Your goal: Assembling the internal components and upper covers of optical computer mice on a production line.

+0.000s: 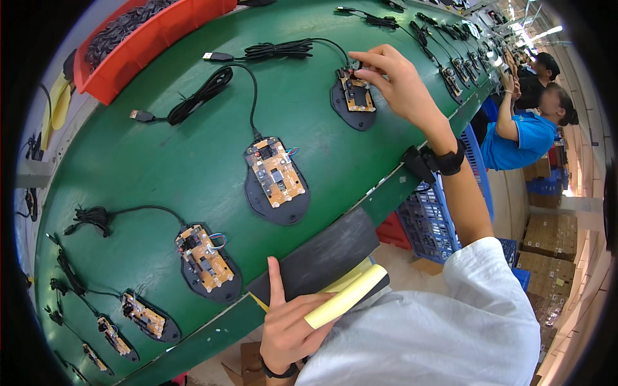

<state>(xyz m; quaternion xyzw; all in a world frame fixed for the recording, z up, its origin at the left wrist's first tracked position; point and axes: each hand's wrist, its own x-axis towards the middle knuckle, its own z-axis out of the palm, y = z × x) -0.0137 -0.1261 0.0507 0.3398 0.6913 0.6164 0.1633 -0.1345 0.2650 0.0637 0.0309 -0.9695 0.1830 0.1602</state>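
My right hand point(396, 80) reaches over the far computer mouse base point(353, 116). Its thumb and index finger are closed in a pinch at the cable end of the brown circuit board point(357, 96); what lies between them is too small to make out. At the table's front edge, my left hand point(293, 331) has its index finger stretched out along a black sheet point(322, 254). The other fingers bend in at the sheet's curled yellow strip point(347, 296), which partly hides them. Between the hands lies another open mouse base point(286, 209) with its board and bundled black cable point(203, 96).
Several more mouse bases, such as one with coloured wires point(215, 289), line the green table point(154, 180). A red bin point(167, 32) of dark parts stands at the back left. Blue crates point(428, 222) sit below the right edge. A person in a blue shirt point(521, 141) works farther along.
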